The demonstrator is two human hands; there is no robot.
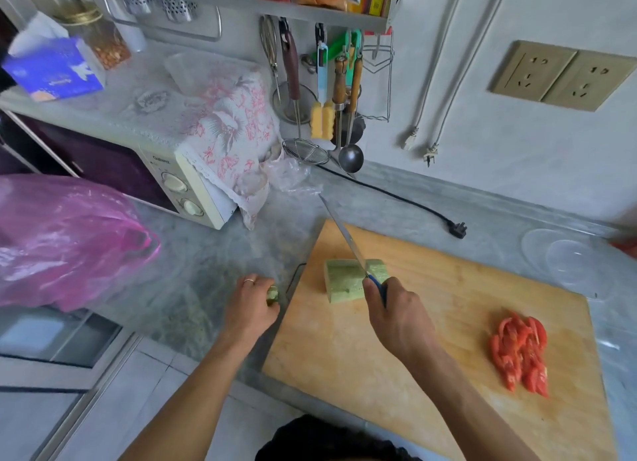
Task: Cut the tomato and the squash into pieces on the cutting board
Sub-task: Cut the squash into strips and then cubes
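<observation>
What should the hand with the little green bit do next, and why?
Probably drop that squash end on the counter and come back to steady the squash, because the knife already rests across it and nothing holds it.

Left hand (253, 302) curled gripping, right hand (396, 317) fisted, arms extended

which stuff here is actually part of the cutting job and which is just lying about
In the job: squash, knife, cutting board, tomato pieces, squash end piece in left hand, right hand.

Lying about: pink bag, microwave, black plug, tissue box.
</observation>
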